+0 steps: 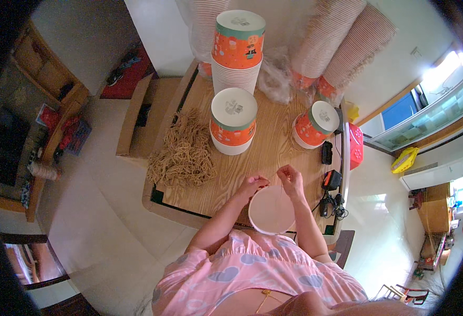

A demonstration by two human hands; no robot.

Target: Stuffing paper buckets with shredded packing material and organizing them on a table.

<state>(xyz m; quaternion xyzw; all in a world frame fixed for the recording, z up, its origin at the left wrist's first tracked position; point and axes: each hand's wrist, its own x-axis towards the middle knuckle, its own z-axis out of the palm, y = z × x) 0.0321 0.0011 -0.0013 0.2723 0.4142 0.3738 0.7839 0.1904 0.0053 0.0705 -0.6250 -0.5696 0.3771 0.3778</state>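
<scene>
White paper bucket (272, 213) sits between both hands, mouth turned up toward the head camera, overlapping the near edge of the worktop (281, 142). Left hand (254, 185): fingers curled at the bucket's far-left rim; cannot tell whether they grip it. Right hand (292, 181): thumb and fingertips drawn together just above the far rim; cannot tell what, if anything, is pinched.

Exposed wood grain runs ahead of both hands to an inverted orange-and-green bucket stack (233, 131), giving room forward. Left of the left hand, a beige cord heap (184, 152) reaches the worktop's left edge, limiting sideways movement. Right of the right hand, a black adapter (326, 205) and cables (340, 207) lie near the right edge.
</scene>
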